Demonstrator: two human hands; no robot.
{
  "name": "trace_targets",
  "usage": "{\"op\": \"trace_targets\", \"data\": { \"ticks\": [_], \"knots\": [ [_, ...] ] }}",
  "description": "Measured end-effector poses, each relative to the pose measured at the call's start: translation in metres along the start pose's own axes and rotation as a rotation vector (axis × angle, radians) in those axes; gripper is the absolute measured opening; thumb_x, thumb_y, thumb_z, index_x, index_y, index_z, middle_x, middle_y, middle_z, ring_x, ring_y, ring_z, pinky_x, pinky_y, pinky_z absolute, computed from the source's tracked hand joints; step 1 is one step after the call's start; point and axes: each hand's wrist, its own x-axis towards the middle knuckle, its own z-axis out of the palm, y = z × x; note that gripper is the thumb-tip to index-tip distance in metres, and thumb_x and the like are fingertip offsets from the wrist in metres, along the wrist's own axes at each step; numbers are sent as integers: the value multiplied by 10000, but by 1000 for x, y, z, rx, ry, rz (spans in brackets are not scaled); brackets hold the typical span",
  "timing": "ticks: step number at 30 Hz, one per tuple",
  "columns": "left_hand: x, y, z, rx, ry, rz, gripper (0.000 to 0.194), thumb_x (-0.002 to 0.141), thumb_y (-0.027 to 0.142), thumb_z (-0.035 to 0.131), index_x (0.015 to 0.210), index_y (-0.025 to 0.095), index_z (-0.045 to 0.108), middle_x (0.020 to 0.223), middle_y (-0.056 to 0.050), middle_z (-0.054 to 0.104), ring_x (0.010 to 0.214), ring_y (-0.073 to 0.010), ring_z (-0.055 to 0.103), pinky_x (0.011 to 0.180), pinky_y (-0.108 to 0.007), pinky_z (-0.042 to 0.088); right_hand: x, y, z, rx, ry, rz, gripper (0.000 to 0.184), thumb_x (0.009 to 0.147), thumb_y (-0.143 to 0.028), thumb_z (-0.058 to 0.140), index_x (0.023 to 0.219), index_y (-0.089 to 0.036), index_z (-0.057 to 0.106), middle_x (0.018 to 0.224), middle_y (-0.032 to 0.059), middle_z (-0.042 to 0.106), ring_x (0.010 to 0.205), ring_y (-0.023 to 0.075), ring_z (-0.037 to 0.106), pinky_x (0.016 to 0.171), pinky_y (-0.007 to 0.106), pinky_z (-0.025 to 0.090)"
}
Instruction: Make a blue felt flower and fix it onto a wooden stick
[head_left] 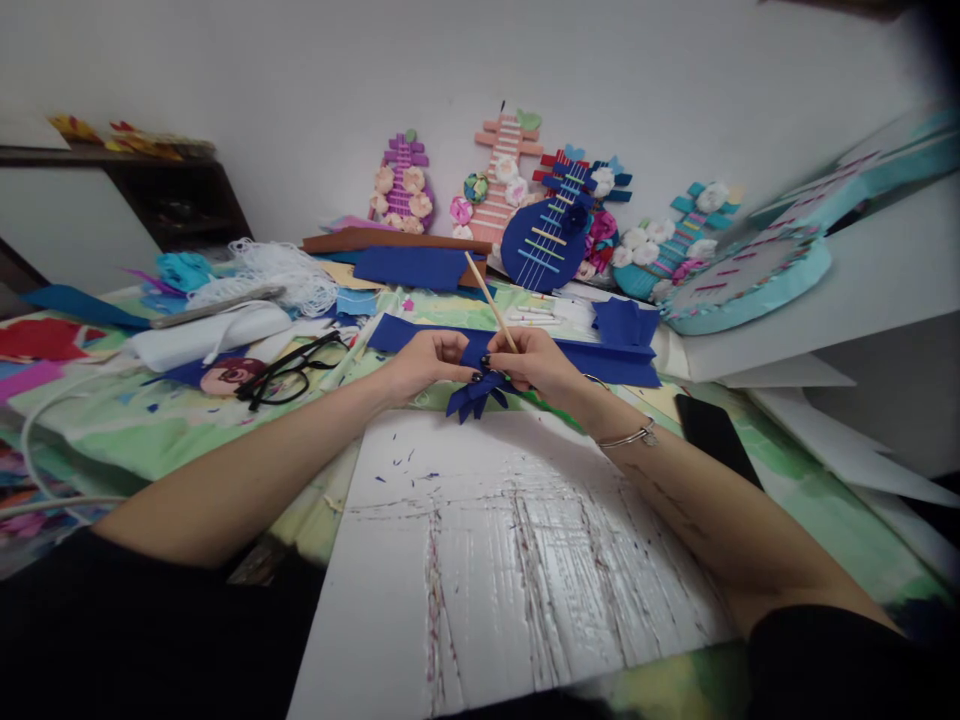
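Head view: pinching blue paper [477, 398] with left hand [426, 366] and right hand [541, 368] (stick [489, 300] also in right), likely for steadiness.

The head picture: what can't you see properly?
In the head view:
- Blue paper: pinched part, covered by left hand and right hand.
- Stick: lower tip, covered by right hand.
- White board: near left corner, cut off by bottom edge.
- Cabinet: contents, too dark and blurred.

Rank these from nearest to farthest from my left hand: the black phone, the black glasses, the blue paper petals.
1. Blue paper petals, at your left hand's fingertips.
2. Black glasses, off to the left.
3. Black phone, past your right forearm.
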Motion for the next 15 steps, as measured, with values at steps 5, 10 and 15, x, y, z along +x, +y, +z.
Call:
{"op": "trace_targets", "data": {
  "ticks": [5,10,15],
  "knots": [
    [0,2,1,6,3,-14,273,514,109,796,715,140,613,715,-7,677,653,-106,621,665,-241,491,-1,0,1,-58,19,-27,105,710,-158,639,728,-173,537,451,-87,408,324,28,310,287,196,210],
    [0,3,1,-28,27,3,267,534,128,800,715,129,603,703,-8,672,639,-101,614,662,-243,475,-2,0,1,-77,10,-56,126,696,-171,652,738,-177,533,490,-78,430,345,30,325,291,199,220],
    [1,1,0,-11,47,34,216,584,146,774,738,131,623,721,-17,674,645,-104,608,670,-257,464,-2,0,-3,-22,-77,6,202,649,-105,645,794,-181,525,561,-59,502,367,26,337,306,202,220]
  ]
}}
